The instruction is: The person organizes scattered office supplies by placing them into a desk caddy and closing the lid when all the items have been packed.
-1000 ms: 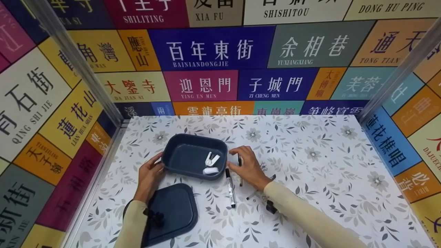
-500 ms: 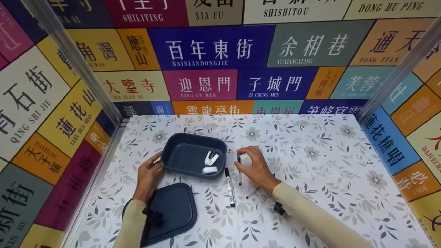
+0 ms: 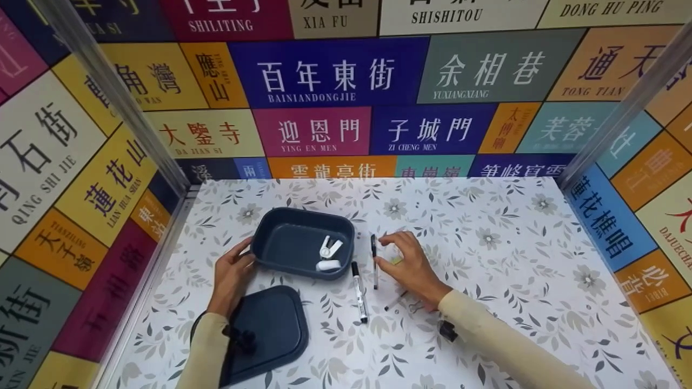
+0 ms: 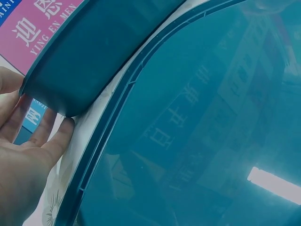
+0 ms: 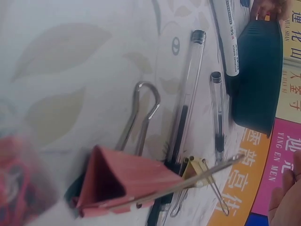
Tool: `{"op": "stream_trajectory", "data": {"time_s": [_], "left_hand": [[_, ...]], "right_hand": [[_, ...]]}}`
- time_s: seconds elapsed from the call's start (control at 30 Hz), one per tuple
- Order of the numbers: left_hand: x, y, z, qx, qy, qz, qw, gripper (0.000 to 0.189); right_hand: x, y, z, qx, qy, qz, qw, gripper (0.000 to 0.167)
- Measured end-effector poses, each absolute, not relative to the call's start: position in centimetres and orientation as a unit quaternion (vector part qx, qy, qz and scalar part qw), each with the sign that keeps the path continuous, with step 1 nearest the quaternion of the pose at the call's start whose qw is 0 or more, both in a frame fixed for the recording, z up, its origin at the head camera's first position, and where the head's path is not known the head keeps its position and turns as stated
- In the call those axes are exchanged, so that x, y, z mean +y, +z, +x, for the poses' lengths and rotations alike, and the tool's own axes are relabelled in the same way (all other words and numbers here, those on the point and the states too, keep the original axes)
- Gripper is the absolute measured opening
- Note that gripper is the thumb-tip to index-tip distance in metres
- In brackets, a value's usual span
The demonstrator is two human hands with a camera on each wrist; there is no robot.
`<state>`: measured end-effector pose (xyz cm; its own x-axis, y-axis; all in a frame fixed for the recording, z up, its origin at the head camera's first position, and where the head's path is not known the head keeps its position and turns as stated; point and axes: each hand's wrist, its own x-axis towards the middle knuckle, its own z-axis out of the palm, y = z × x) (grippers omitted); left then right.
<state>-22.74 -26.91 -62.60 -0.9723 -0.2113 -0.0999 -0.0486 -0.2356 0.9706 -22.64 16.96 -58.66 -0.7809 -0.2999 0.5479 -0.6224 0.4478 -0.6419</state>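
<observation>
On the table (image 3: 513, 302), the dark blue box (image 3: 292, 246) is being gripped at its left end by the left hand (image 3: 232, 275). Near the slim pen (image 3: 375, 273), thumb and forefinger of the right hand (image 3: 413, 270) are being held apart, grasping nothing visible. Only by the right wrist view is the pink clip (image 5: 141, 175) being clearly shown.

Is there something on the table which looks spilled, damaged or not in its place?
Nothing looks spilled or damaged. The lid lies off the box, and the marker and pens lie loose outside it; with the box open, that hardly seems odd.
</observation>
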Motion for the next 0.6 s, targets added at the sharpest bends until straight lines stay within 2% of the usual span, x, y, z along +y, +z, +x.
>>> {"op": "stream_trajectory", "data": {"time_s": [0.17,0.6], "left_hand": [[-26.9,-62.6,-22.7,-0.614,-0.780,0.107,0.049,0.048],[-26.8,-62.5,-22.9,-0.587,-0.801,0.110,0.050,0.049]], "right_hand": [[17.9,-58.7,-22.2,-0.836,0.441,0.269,0.185,0.037],[20.5,-59.0,-20.4,-0.842,0.468,0.221,0.149,0.036]]}}
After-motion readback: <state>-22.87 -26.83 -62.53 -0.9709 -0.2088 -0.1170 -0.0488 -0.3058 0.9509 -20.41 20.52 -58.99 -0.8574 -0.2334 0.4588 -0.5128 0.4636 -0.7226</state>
